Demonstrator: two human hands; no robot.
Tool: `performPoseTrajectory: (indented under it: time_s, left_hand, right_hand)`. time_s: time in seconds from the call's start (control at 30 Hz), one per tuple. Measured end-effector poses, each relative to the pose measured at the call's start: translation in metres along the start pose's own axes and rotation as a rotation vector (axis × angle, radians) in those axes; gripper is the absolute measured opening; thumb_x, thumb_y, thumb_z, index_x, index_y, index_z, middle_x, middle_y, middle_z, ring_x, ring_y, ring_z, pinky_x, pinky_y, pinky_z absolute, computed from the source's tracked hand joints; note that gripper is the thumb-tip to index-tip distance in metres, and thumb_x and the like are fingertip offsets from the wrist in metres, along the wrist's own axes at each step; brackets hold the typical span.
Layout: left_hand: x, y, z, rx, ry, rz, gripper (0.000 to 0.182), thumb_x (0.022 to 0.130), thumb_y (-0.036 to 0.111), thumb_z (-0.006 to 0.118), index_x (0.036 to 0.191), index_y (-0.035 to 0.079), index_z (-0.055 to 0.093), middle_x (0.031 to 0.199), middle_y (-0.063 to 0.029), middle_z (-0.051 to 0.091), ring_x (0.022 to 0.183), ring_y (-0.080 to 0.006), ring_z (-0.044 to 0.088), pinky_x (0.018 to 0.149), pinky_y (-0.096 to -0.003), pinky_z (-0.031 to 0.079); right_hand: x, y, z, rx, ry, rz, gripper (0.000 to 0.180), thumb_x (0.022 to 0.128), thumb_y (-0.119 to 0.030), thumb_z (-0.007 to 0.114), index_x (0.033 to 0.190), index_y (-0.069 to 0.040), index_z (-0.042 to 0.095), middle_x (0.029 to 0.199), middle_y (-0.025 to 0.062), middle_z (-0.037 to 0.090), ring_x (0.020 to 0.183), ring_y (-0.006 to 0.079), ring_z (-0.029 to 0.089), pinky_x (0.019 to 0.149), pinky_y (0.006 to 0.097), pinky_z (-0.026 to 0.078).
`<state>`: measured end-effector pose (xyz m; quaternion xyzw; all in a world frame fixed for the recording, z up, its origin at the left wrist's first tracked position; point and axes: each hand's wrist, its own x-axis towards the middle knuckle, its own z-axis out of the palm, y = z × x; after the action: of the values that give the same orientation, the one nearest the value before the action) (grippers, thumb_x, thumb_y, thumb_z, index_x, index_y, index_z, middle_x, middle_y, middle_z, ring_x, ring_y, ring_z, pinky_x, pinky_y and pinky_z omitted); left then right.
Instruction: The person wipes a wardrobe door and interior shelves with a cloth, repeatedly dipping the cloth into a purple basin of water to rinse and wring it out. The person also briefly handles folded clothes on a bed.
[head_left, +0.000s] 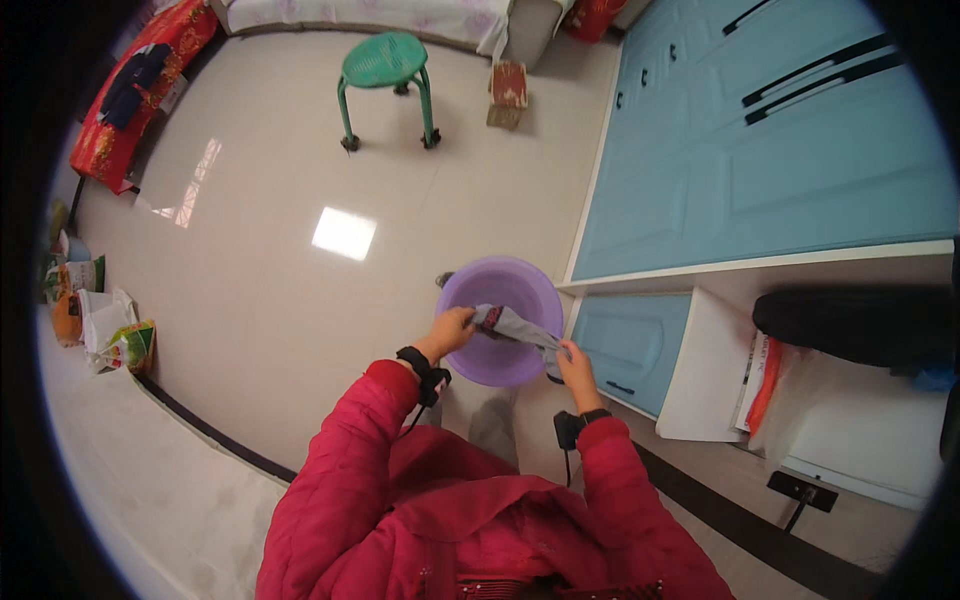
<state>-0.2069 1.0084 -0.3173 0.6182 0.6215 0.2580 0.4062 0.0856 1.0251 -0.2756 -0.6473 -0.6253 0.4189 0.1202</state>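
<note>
A grey cloth with a dark red patterned patch (517, 328), perhaps a sock, is stretched between my two hands. My left hand (450, 330) pinches the patterned end, and my right hand (577, 367) grips the other end, where a short piece hangs down. Directly beneath the cloth stands a round purple plastic basin (499, 271) on the floor. The cloth crosses over its opening. Whether the basin holds water I cannot tell. Both my wrists carry black straps with small devices and cables.
A green stool (385, 61) and a worn wooden block (508, 94) stand farther off on the tiled floor (262, 300). Blue cabinets (750, 165) line the right side, with an open shelf below. Bags (127, 345) lie at the left, beside a pale covered surface (150, 465).
</note>
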Motion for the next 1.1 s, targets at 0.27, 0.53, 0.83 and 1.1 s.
performPoseTrajectory:
  time_s: [0.27,0.53,0.83,1.1]
  left_hand:
    - [-0.013,-0.066,0.075,-0.062,0.03,-0.457,0.046,0.076,0.015,0.054,0.118,0.001,0.04,0.115,-0.0207,0.047,0.101,-0.0337,0.048,0.085,-0.0362,0.039]
    - [-0.021,-0.083,0.137,-0.986,-0.035,-0.927,0.06,0.087,0.035,0.042,0.133,0.006,0.016,0.135,-0.0146,0.021,0.117,-0.0363,0.032,0.087,-0.0462,0.038]
    - [0.002,-0.099,0.163,-1.216,-0.087,-0.981,0.063,0.087,0.045,0.035,0.134,0.009,0.014,0.136,-0.0143,0.017,0.121,-0.0395,0.023,0.092,-0.0499,0.031]
    - [0.029,-0.1,0.18,-1.446,0.156,-0.864,0.037,0.087,0.043,0.04,0.105,0.011,0.047,0.091,-0.0036,0.054,0.078,-0.0157,0.054,0.066,-0.028,0.046]
  right_hand:
    - [0.072,0.068,0.11,-0.241,-0.201,-0.109,0.047,0.074,-0.014,0.052,0.119,-0.003,0.041,0.132,0.0204,0.025,0.117,0.0382,0.03,0.096,0.0404,0.029]
    - [0.136,0.09,0.192,-0.339,-0.174,-0.241,0.062,0.071,-0.019,0.059,0.124,0.0,0.032,0.129,0.0207,0.03,0.116,0.0395,0.031,0.096,0.0389,0.029]
    - [0.132,0.107,0.209,-0.144,-0.304,0.072,0.032,0.074,-0.021,0.052,0.099,-0.002,0.052,0.09,0.0219,0.058,0.086,0.0345,0.056,0.077,0.0409,0.042]
    - [0.076,0.039,0.168,0.39,-0.274,-0.101,0.025,0.079,-0.022,0.051,0.091,0.0,0.05,0.074,0.023,0.056,0.073,0.0397,0.055,0.061,0.0427,0.043]
